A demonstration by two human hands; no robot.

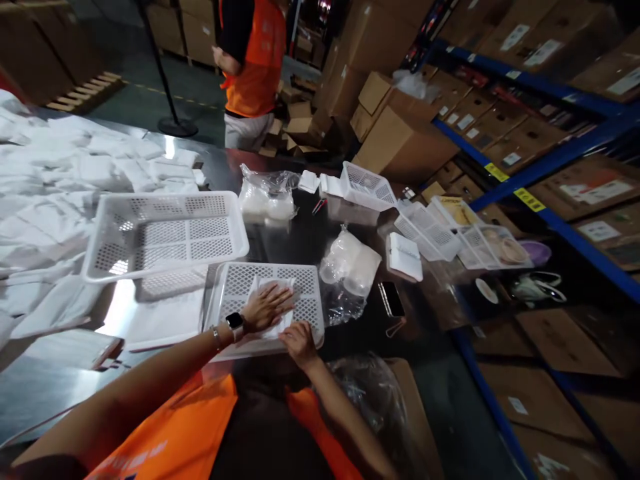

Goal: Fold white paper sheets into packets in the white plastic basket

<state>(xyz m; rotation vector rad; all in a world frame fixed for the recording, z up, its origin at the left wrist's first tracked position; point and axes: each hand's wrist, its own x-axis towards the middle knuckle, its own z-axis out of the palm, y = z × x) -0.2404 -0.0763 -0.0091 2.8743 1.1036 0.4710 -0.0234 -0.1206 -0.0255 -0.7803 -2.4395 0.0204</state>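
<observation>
My left hand lies flat, fingers extended, on a thin white piece; my right hand curls at its near edge, pinching or not, I can't tell. Atop the perforated basket, it wants even, gentle pressure.

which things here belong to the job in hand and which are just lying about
In use: white packet under the left hand, its edge by the right hand; basket beneath; probably the white heap.

Seemingly lying about: phone; purple item.
</observation>
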